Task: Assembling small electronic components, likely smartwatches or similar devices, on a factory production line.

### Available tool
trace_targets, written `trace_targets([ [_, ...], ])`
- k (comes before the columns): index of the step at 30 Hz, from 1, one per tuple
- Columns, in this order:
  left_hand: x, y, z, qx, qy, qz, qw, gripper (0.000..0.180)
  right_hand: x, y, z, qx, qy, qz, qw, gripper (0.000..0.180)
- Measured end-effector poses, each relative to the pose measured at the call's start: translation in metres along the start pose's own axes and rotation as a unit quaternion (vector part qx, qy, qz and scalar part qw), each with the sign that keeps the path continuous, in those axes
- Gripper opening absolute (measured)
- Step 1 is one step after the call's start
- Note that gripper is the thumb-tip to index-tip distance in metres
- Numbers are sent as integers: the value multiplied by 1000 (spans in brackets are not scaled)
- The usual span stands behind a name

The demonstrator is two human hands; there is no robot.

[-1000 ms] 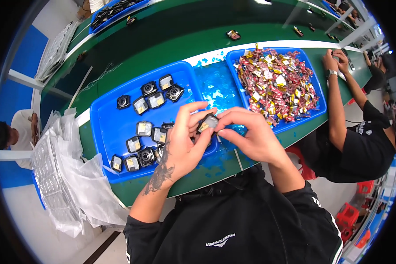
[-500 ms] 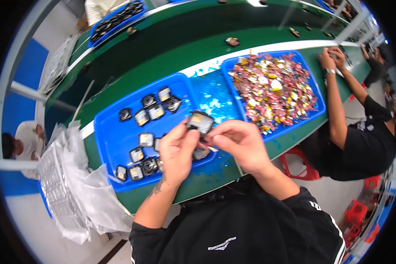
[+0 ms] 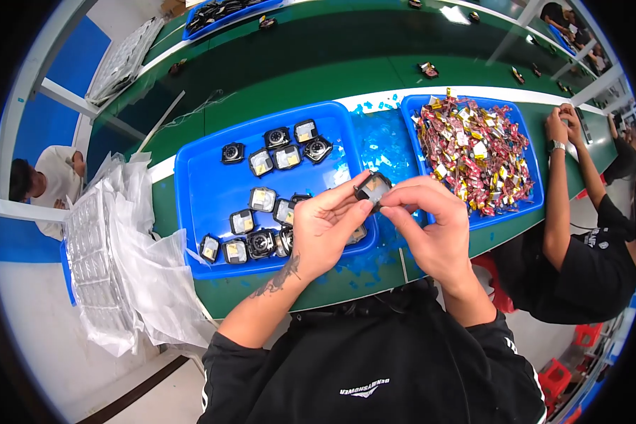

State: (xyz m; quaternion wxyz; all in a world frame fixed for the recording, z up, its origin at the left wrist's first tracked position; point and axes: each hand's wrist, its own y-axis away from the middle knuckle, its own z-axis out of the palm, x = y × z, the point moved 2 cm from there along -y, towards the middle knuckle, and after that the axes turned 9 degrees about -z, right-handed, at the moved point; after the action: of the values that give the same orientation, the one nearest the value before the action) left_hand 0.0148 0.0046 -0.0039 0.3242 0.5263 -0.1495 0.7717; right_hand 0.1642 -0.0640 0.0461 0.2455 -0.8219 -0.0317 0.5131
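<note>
In front of me, both hands meet at a small black, square casing [image 3: 373, 188] that looks like a watch body with a grey panel. My left hand [image 3: 326, 227] grips it between thumb and fingers. The thumb and fingertips of my right hand [image 3: 431, 215] pinch at its right edge; whether they hold a separate small part is hidden. Left of my hands lies a blue tray [image 3: 208, 191] with several similar casings [image 3: 263, 199], some with round dials [image 3: 261, 244] facing up. My left hand covers its near right corner.
A second blue tray [image 3: 489, 220] on the right is heaped with small red, yellow and silver parts [image 3: 473, 152]. Blue scraps [image 3: 381, 145] lie between the trays. Plastic-wrapped trays [image 3: 95, 240] stand at left. A co-worker's arms [image 3: 562, 184] rest at right; another person [image 3: 56, 180] is far left.
My view has shifted, so the trays sit differently in it. The casing stays in my left hand but is tilted differently, and my right fingertips are now closer against its edge.
</note>
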Motion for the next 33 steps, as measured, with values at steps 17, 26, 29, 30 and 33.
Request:
trace_targets([
  [17,-3,2,5,-31,-40,17,999,37,-8,-4,-3,-27,72,-9,997,11],
  [26,-2,5,4,-22,-95,0,995,37,-7,-6,-3,-37,81,-2,996,11],
  [29,-7,4,2,-10,-125,5,992,38,-9,-9,-5,-60,112,3,992,8],
  [30,-8,4,2,-3,-132,17,991,39,-9,-10,-6,-59,112,5,992,8],
  [33,-8,5,5,13,-143,34,989,40,-8,-11,-6,-63,97,9,993,6],
])
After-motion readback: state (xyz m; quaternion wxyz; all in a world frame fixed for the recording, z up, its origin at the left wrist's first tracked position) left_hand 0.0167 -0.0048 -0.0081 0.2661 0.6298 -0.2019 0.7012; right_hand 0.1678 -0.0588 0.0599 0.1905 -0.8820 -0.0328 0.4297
